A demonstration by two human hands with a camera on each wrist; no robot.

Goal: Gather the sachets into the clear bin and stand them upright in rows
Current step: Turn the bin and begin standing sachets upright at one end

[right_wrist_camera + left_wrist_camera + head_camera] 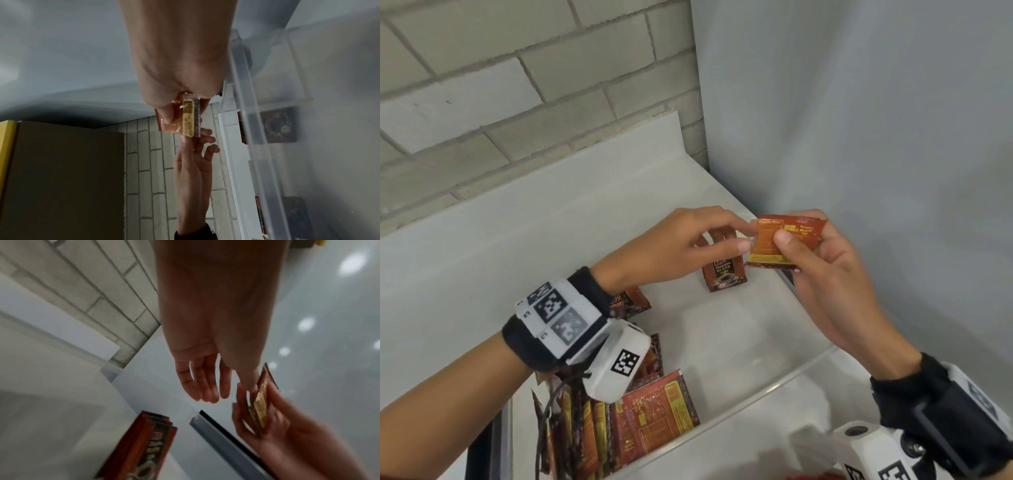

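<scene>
Small red-and-yellow foil sachet [784, 241] held up over the far right corner of the clear plastic bin [774, 380], back panel with fine print facing up, text too small to read. Right hand [822, 274] raised from the right, thumb on top and fingers curled behind, clamped on the sachet. Left hand [681, 246] reaches across from the left, forefinger and thumb tips meeting the sachet's left edge, other fingers loosely spread; a firm pinch can't be confirmed. Under the hands a dark brown sachet [724, 274] stands upright in the bin, label reads "D2X ... BLACK Coffee". Another sachet [631, 301] sits by the left wrist. Row of red sachets [619, 428] stands upright at the bin's near left end. White countertop [482, 246], brick-pattern wall [517, 85] behind.
</scene>
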